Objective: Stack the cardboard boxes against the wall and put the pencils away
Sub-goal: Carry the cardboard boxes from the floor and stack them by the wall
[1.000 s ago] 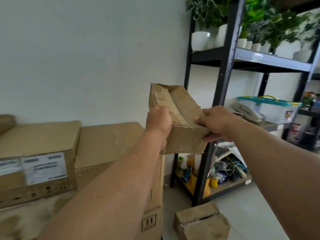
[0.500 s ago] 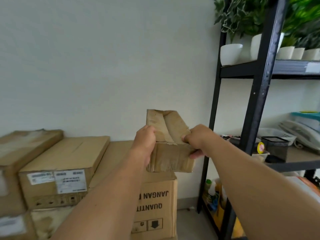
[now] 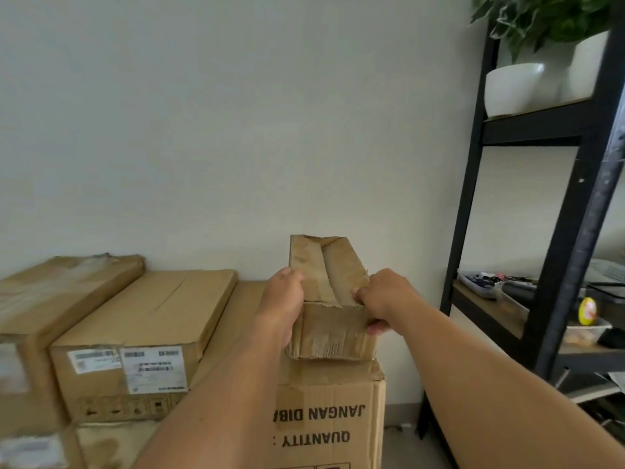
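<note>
Both hands, left hand [image 3: 284, 299] and right hand [image 3: 382, 299], grasp the small box [image 3: 329, 299] atop the printed box [image 3: 324, 414]; set near that box's front edge, it could tip off forward.

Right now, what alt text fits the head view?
Both hands, left and right, grip a small worn box at its sides, its base on or just above a big printed carton by the wall. More boxes sit left; a black shelf with plants stands right.
</note>
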